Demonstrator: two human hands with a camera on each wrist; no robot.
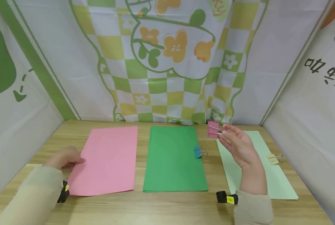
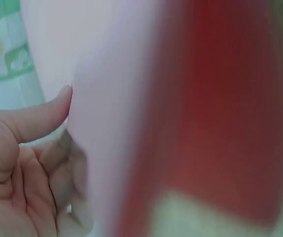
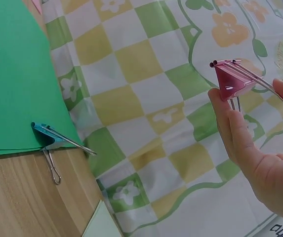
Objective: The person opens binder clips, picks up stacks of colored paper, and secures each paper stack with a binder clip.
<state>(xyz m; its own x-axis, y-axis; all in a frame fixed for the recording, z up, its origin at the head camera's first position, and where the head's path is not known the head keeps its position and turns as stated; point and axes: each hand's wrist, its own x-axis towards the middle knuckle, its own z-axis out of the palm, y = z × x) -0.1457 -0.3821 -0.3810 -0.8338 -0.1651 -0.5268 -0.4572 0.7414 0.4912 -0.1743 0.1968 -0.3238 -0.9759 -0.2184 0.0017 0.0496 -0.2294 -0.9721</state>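
My left hand [image 1: 67, 157] pinches the left edge of the pink paper [image 1: 108, 159] between thumb and fingers; the left wrist view shows the thumb on one face, fingertips partly hidden behind the sheet. Raised above the pale green paper, my right hand [image 1: 238, 145] holds a pink binder clip [image 1: 213, 130] by its wire handles. In the right wrist view that pink clip [image 3: 232, 81] appears side-on, with nothing in its mouth. Between the hands lies green paper [image 1: 174, 159], more than one sheet, with a blue binder clip [image 1: 197, 152] on its right edge.
Pale green paper [image 1: 257, 162] lies at the right, a yellow binder clip [image 1: 273, 159] on its right edge. Everything lies on a wooden table [image 1: 167, 207]. A patterned cloth [image 1: 167, 93] hangs behind it, and white printed walls [image 1: 305, 103] flank both sides.
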